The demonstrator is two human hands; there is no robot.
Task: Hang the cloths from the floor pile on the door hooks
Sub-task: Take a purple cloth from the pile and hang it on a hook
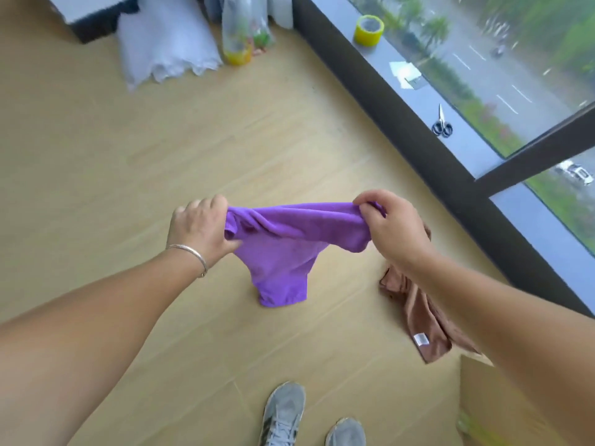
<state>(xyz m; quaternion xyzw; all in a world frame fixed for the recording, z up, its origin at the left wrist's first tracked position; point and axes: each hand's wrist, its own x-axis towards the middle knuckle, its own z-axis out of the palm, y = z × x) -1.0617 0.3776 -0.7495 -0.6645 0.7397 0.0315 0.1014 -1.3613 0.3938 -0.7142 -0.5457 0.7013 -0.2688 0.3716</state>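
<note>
The left hand (201, 226) and right hand (391, 225) each grip one soft purple cloth (283, 249) by its top edge; one crumpled brown cloth (418, 313) lies on the wooden floor (128, 162).

bare forearms, no sleeves, thin silver bangle (193, 257) on left wrist, grey sneakers (283, 413) with dark side stripes, white laces

You have one view only, from your head: it looks steeply down at the floor (161, 188), close above your hands and shoes (283, 413).
</note>
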